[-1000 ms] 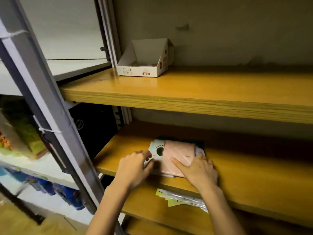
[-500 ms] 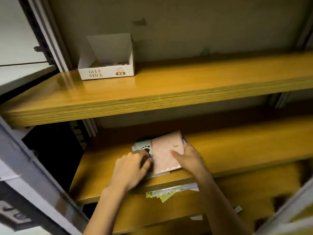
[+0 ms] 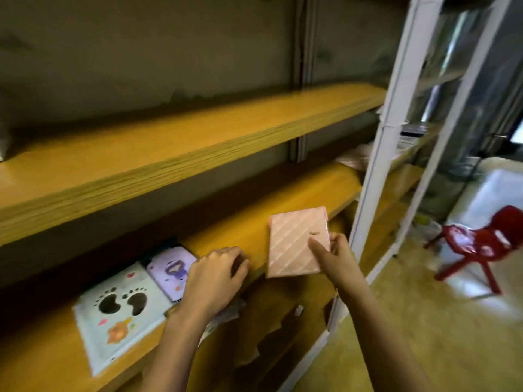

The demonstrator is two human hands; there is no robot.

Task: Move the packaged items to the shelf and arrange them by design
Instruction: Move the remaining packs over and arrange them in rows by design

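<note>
My right hand (image 3: pixel 335 257) grips a pink package with diagonal stripes (image 3: pixel 297 243), thumb on its front, and holds it tilted just over the middle wooden shelf (image 3: pixel 237 233). To the left, a pale green package with black footprints (image 3: pixel 119 309) lies flat on the same shelf. A lilac package with a cartoon figure (image 3: pixel 169 271) lies beside it, partly under my left hand (image 3: pixel 216 275). That hand hovers with curled fingers over the lilac package's right edge; the blur hides whether it touches.
An upper wooden shelf (image 3: pixel 169 137) runs above. White metal uprights (image 3: pixel 379 154) stand right of the shelf. A red plastic chair (image 3: pixel 481 244) sits on the floor at right. Loose papers (image 3: pixel 223 318) lie on a lower shelf under my left wrist.
The pink package was lifted off the stack and carried to the right by my right hand. The green and lilac packages now lie uncovered. The view swung right.
</note>
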